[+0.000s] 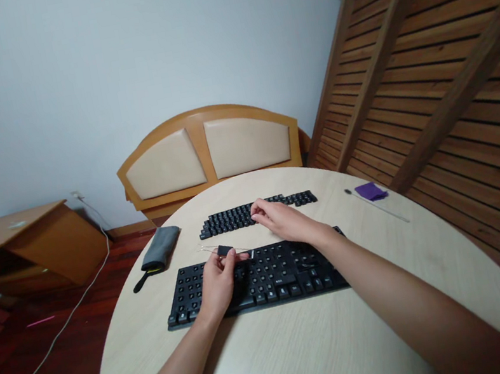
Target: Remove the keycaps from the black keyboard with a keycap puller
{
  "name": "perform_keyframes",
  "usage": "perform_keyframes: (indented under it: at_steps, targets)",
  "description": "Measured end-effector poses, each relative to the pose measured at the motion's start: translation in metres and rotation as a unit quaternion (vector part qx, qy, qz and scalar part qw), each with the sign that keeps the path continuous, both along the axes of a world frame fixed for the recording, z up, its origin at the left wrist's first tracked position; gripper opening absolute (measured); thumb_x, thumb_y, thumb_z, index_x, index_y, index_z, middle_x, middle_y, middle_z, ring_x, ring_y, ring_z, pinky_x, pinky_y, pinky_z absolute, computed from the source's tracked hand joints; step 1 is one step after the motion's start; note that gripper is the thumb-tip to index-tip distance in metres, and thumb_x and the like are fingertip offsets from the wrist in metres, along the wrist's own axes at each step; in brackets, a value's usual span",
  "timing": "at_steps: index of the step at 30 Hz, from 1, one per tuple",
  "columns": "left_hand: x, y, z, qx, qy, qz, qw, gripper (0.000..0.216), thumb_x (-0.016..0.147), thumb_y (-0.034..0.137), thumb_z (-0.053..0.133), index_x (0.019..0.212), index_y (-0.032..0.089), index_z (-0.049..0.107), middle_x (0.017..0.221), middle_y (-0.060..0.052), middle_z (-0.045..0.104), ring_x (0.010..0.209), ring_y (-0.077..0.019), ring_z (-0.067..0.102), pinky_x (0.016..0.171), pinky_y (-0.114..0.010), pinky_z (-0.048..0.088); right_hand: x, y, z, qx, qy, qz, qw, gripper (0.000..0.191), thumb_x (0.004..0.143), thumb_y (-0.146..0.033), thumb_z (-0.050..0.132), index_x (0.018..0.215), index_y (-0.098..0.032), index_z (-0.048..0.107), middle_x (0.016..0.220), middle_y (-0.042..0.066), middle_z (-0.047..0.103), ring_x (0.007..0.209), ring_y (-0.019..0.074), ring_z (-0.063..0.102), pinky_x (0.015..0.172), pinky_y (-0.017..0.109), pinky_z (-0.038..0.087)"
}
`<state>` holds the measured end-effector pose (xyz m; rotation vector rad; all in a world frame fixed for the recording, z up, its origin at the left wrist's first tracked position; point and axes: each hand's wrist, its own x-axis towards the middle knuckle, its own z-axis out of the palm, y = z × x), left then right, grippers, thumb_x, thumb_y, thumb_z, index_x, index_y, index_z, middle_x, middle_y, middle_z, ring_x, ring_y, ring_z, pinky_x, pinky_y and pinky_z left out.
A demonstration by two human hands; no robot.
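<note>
A black keyboard [290,276] lies on the round pale table [308,351] in front of me. My left hand [216,283] rests on its left half, fingers closed on a small black wire keycap puller [225,250]. Behind the keyboard, several loose black keycaps [231,219] are laid out in rows. My right hand [282,220] reaches over to those rows, its fingertips pinched at a keycap near the middle.
A grey folded cloth with a black brush [158,255] lies at the table's left edge. A purple cloth [371,191] and a thin stick [377,206] sit at the right. A headboard [208,152] leans on the wall; slatted wooden frame at right.
</note>
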<state>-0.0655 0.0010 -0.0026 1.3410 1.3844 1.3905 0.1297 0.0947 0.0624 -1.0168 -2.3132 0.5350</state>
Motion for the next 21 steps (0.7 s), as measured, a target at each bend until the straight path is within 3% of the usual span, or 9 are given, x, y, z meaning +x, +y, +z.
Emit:
perform_keyframes:
  at_steps: [4, 11, 21]
  targets:
    - [0.0, 0.0, 0.0, -0.001, 0.012, -0.004, 1.0, 0.04, 0.085, 0.057, 0.061, 0.089, 0.018, 0.057, 0.081, -0.008, 0.078, 0.082, -0.0254, 0.073, 0.081, -0.034, 0.051, 0.005, 0.017, -0.016, 0.014, -0.003, -0.066, 0.998, 0.021, 0.094, -0.02, 0.054, 0.114, -0.017, 0.059, 0.107, 0.008, 0.069, 0.087, 0.0164, 0.063, 0.081, 0.027, 0.044]
    - [0.002, -0.001, 0.0, 0.003, 0.025, -0.008, 1.0, 0.039, 0.086, 0.057, 0.06, 0.088, 0.019, 0.057, 0.082, -0.008, 0.078, 0.084, -0.0255, 0.073, 0.082, -0.035, 0.051, 0.011, 0.037, -0.042, 0.022, -0.054, -0.117, 0.991, 0.029, 0.091, -0.014, 0.056, 0.118, -0.018, 0.067, 0.117, 0.01, 0.068, 0.108, 0.0194, 0.062, 0.098, 0.03, 0.042]
    - [0.005, -0.002, 0.004, -0.001, 0.064, -0.021, 0.998, 0.034, 0.087, 0.053, 0.059, 0.087, 0.018, 0.058, 0.083, -0.009, 0.078, 0.081, -0.0248, 0.073, 0.082, -0.035, 0.052, 0.007, 0.046, -0.063, -0.011, -0.089, -0.145, 0.985, 0.027, 0.089, -0.022, 0.061, 0.114, -0.027, 0.069, 0.112, 0.003, 0.072, 0.102, 0.0202, 0.065, 0.085, 0.028, 0.047]
